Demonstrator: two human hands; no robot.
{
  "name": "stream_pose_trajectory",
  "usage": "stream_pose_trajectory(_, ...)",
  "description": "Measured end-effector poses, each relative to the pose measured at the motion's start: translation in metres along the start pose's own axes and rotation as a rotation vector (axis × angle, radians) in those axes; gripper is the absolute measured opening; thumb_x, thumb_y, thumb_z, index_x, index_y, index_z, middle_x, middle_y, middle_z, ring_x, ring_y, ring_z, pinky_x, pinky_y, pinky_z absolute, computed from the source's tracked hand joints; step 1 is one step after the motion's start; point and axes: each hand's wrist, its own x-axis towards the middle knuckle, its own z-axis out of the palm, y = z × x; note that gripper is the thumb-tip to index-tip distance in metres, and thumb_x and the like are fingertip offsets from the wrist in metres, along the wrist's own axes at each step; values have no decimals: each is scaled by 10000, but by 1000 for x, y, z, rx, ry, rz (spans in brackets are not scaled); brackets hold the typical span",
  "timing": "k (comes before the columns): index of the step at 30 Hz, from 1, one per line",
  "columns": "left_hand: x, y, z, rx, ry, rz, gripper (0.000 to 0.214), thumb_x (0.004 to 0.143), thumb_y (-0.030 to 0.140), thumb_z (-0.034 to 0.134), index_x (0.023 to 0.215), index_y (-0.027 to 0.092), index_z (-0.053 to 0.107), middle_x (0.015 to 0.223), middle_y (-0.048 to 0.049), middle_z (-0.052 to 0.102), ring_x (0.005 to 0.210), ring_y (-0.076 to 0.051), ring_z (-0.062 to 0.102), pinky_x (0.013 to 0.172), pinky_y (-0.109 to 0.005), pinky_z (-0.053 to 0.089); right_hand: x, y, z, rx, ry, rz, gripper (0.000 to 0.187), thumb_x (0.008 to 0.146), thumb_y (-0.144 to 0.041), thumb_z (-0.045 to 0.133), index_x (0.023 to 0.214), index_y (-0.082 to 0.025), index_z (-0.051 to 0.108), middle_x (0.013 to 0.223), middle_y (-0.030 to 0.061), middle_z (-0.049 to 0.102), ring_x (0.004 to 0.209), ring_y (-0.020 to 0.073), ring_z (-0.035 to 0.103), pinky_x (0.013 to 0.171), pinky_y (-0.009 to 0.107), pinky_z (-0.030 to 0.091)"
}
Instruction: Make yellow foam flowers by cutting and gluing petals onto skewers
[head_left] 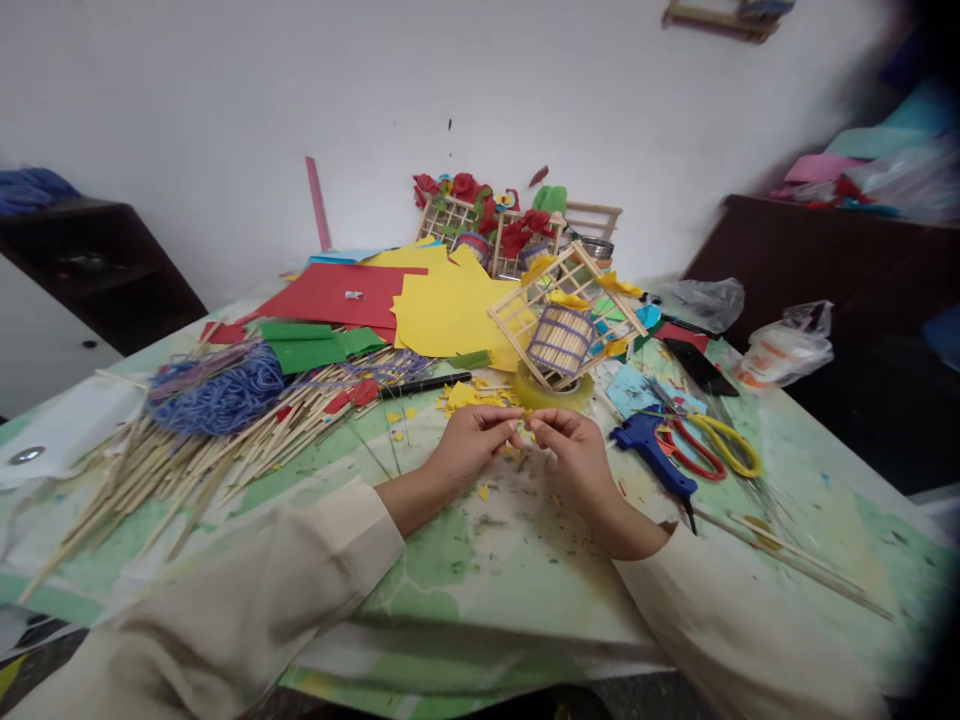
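Note:
My left hand (476, 442) and my right hand (574, 455) meet above the table, thumbs and fingertips pinched together. Between the fingertips a small yellow piece (526, 418), which looks like paper or felt, barely shows. Just behind my hands, a lattice frame of thin sticks (517, 320) with a small stick basket (561, 340) and yellow petals leans on a roll of clear tape (581, 392). Yellow scraps (465, 397) lie beyond my left hand. A blue glue gun (654, 458) rests to the right of my right hand.
On the left lie thin sticks (202, 465) and blue yarn (221, 390). Red sheets (337, 298), yellow sheets (442, 310) and a black pen (426, 384) are farther back. To the right are scissors (724, 445), a phone (699, 366) and a bagged cup (776, 352).

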Motion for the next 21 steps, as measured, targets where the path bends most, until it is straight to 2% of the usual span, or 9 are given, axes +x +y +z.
stream_pose_trajectory(7, 0, -1, 2, 102, -16, 78, 268, 736, 282, 636, 948, 139, 714, 618, -9, 635, 478, -55, 440, 481, -187, 338, -2, 0, -3, -30, -14, -35, 245, 656, -402, 624, 662, -157, 630, 564, -19, 546, 564, 114, 455, 587, 260, 365)
stream_pose_trajectory(15, -2, 3, 2, 216, -31, 113, 269, 759, 283, 611, 964, 140, 710, 630, -12, 651, 529, -85, 526, 520, -202, 399, -1, 3, -5, -34, -31, -18, 144, 610, -285, 617, 665, -156, 650, 555, -27, 554, 545, 108, 457, 567, 256, 366)
stream_pose_trajectory(21, -1, 0, 0, 257, -30, 159, 273, 766, 283, 607, 972, 137, 710, 640, -15, 658, 549, -86, 536, 544, -201, 416, -3, 1, -5, -32, -42, -38, 183, 647, -335, 609, 633, -155, 635, 527, -33, 530, 533, 99, 434, 533, 246, 338)
